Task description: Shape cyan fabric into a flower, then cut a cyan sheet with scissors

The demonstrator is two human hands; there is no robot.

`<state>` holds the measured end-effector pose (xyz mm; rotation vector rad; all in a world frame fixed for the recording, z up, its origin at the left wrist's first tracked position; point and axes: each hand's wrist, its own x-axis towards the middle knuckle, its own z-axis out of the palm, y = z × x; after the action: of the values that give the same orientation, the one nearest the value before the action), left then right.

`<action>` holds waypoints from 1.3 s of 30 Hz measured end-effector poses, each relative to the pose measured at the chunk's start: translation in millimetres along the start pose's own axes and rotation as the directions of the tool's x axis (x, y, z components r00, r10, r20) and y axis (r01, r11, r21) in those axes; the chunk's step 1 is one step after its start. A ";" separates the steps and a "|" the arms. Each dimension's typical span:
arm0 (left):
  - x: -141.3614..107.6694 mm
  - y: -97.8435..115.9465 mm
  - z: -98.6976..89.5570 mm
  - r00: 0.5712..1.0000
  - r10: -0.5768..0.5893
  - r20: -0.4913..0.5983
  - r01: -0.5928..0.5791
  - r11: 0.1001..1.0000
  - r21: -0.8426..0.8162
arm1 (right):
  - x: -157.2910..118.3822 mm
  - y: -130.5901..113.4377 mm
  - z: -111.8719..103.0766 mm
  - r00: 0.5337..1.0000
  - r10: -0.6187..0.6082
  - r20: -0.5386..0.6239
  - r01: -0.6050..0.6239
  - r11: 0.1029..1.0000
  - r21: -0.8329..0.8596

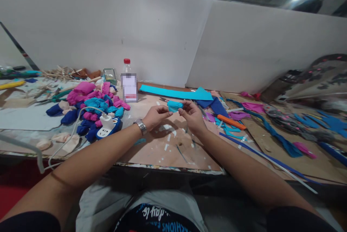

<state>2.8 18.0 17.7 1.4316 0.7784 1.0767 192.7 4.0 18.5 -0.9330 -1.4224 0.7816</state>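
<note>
The step in hand looks like shaping or gathering a small light-blue piece [175,106], held over the middle of the counter [159,147], on the near side of a long blue strip [173,93]. The left hand [155,118] pinches its left edge between thumb and fingers; the right hand [193,116] pinches its right end. The next move seems to call for both pinches staying firm while the fingertips work the soft material.

1. A silver wristwatch [140,126] with a metal band circled the wrist behind the left hand [155,118].
2. The sleeves [32,222] were dark and short.
3. The dark shirt [162,219] bore white and blue lettering [156,213], with a touch of red.
4. The trousers [93,203] looked light grey.
</note>
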 end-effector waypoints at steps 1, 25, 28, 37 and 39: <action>-1.2 1.6 0.5 1.000 0.002 -0.010 -0.002 1.000 0.018 | -0.1 0.1 0.1 1.000 -0.002 -0.001 0.002 1.000 0.003; 1.4 -7.4 -6.9 0.963 0.220 0.157 -0.260 0.914 0.312 | -3.2 -7.9 -1.9 0.988 -0.138 0.074 0.156 0.874 -0.460; 0.7 -10.8 -7.0 0.958 0.215 0.191 -0.275 0.882 0.383 | -3.0 -5.8 -2.1 0.980 -0.170 0.102 0.198 0.848 -0.491; 2.4 -12.0 -7.7 0.965 0.149 0.218 -0.219 0.914 0.343 | 0.1 -5.4 0.4 0.985 -0.152 0.077 0.170 0.847 -0.503; 5.6 -13.4 -8.1 0.977 0.130 0.166 -0.175 0.940 0.292 | 2.6 -4.3 -0.1 0.990 -0.138 0.028 0.136 0.878 -0.458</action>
<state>-1.2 28.3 5.3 1.8384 0.7613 0.9840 192.5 4.4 23.5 -1.1743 -1.6867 0.3336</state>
